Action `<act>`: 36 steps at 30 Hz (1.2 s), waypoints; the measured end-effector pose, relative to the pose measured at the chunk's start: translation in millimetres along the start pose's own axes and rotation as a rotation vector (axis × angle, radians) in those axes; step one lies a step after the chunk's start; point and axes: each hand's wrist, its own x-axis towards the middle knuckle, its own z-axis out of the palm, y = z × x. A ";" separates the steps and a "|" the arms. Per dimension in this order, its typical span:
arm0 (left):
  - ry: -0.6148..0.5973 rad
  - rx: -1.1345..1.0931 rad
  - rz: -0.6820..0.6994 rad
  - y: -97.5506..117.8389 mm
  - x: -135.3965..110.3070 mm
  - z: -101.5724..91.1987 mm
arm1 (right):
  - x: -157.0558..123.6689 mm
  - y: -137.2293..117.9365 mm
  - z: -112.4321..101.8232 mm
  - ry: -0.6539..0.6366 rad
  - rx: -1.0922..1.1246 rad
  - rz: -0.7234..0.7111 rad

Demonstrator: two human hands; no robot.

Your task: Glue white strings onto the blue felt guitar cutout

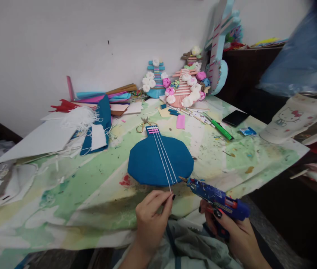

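A flat blue guitar-shaped piece (pixel 144 160) lies on the table in front of me, its short neck pointing away. White strings (pixel 163 155) run from the neck down across its body. My left hand (pixel 154 211) pinches the end of one string just past the near edge and draws it straight. In my right hand (pixel 228 226) is a blue hot glue gun (pixel 220 198), with its nozzle at the lower right edge of the blue piece, close to the string ends. Whether the nozzle touches the piece I cannot tell. Scissors (pixel 140 127) lie beside the neck.
A heap of white string (pixel 80 118) and coloured paper (pixel 102 96) lie at the left. Decorated model instruments (pixel 186 87) stand against the wall. A green cutter (pixel 222 130), a phone (pixel 235 118) and a large cup (pixel 287 117) are on the right.
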 end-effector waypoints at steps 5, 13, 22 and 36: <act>0.013 0.053 -0.005 -3.5 -1.6 -0.3 | -2.0 0.8 2.2 0.042 -0.028 0.036; 0.041 0.073 0.017 -4.7 -1.6 -0.8 | -6.3 1.9 9.1 0.171 -0.146 0.111; 0.039 0.063 0.021 -3.4 -0.5 -3.2 | -6.5 3.1 6.8 0.190 -0.179 0.127; 0.054 0.084 0.052 -5.5 -1.9 -5.2 | -3.9 3.4 5.5 0.157 -0.190 0.131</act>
